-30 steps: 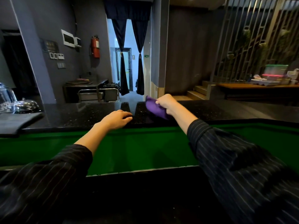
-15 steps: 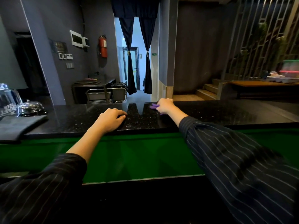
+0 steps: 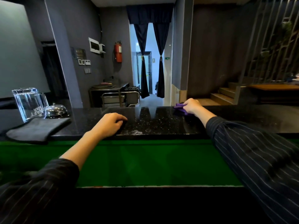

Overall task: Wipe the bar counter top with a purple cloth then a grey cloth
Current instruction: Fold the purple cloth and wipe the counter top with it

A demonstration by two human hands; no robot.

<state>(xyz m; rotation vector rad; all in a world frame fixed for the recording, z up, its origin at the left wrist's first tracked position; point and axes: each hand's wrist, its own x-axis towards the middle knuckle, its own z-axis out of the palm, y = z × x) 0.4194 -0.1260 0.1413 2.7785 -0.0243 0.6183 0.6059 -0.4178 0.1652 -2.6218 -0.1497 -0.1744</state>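
Dim room, bright doorway (image 3: 149, 62) backlight

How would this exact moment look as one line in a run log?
step: purple wipe | right hand: gripping purple cloth at counter far edge | left hand: resting on near edge, empty | grey cloth: untouched, counter's left

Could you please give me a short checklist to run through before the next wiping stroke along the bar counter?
1. Purple cloth gripped by right hand: ok.
2. Cloth pressed flat on the counter top: cannot tell.
3. Left hand braced on the near edge: ok.
4. Glass jug and metal bell away from the cloth: ok.
5. Grey cloth ready at the left: ok.
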